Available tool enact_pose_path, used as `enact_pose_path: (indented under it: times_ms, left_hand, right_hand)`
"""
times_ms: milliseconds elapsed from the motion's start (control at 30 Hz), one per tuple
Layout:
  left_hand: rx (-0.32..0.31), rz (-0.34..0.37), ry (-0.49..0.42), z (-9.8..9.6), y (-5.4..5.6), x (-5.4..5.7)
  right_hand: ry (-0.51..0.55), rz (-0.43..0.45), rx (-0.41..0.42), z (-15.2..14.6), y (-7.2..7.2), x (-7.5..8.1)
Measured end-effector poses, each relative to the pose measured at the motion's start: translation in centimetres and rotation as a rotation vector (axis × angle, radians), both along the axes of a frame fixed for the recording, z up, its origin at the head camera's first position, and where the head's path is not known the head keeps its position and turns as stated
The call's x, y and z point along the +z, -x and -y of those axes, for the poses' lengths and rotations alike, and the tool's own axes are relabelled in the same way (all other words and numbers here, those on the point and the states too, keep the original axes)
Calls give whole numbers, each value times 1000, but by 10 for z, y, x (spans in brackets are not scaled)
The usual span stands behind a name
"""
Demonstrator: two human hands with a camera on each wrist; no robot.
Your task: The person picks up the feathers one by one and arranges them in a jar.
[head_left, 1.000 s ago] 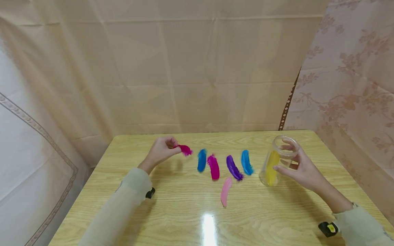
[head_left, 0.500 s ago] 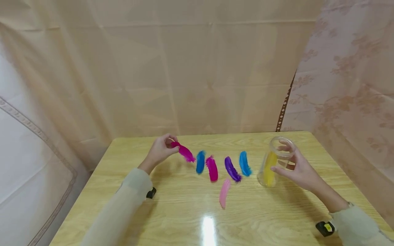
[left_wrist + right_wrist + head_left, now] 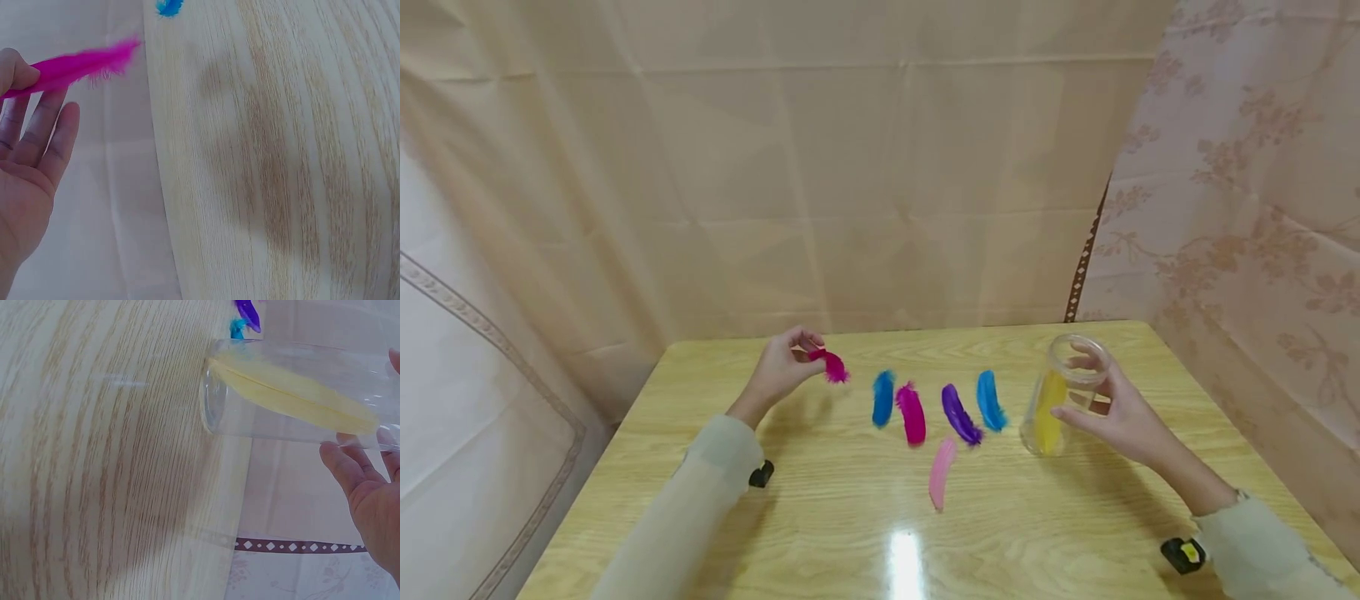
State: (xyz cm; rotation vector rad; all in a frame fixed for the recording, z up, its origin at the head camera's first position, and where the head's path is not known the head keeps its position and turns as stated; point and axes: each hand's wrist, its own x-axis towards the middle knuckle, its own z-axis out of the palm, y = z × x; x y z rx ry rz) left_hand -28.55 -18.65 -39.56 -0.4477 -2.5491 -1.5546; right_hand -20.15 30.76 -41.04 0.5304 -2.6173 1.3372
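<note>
My left hand (image 3: 782, 367) pinches a magenta feather (image 3: 832, 367) above the table's left half; in the left wrist view the feather (image 3: 81, 67) sticks out beyond the thumb. At the right, my right hand (image 3: 1122, 417) holds a clear jar (image 3: 1033, 433) round its upper part. The jar tilts slightly, its base at the table. A yellow feather (image 3: 294, 394) lies lengthwise inside it. Between the hands lie a blue feather (image 3: 883, 400), a second magenta feather (image 3: 912, 414), a purple feather (image 3: 960, 415), another blue feather (image 3: 991, 401) and a pale pink feather (image 3: 942, 475).
The wooden table (image 3: 820, 533) has its far edge against a beige curtain (image 3: 850, 183). A flower-patterned cloth (image 3: 1247, 208) hangs at the right, and a white cloth (image 3: 475, 433) at the left.
My left hand still pinches the magenta feather, which has turned about in the fingers: more of it showed half a second ago. The head view has shifted slightly. The jar remains in my right hand.
</note>
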Motion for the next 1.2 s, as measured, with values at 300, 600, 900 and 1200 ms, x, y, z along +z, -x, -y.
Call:
enact_pose_path:
  times_ms: [300, 600, 900, 1200]
  left_hand:
    - [-3, -11, 18, -4, 1, 1]
    - [-35, 5, 14, -15, 2, 10]
    - [-53, 32, -3, -21, 0, 11]
    - [-88, 30, -19, -29, -2, 16]
  right_hand:
    - [-6, -4, -5, 0, -1, 1]
    - [5, -9, 4, -2, 0, 1]
    - [21, 1, 4, 1, -1, 3]
    - [22, 9, 9, 2, -1, 1]
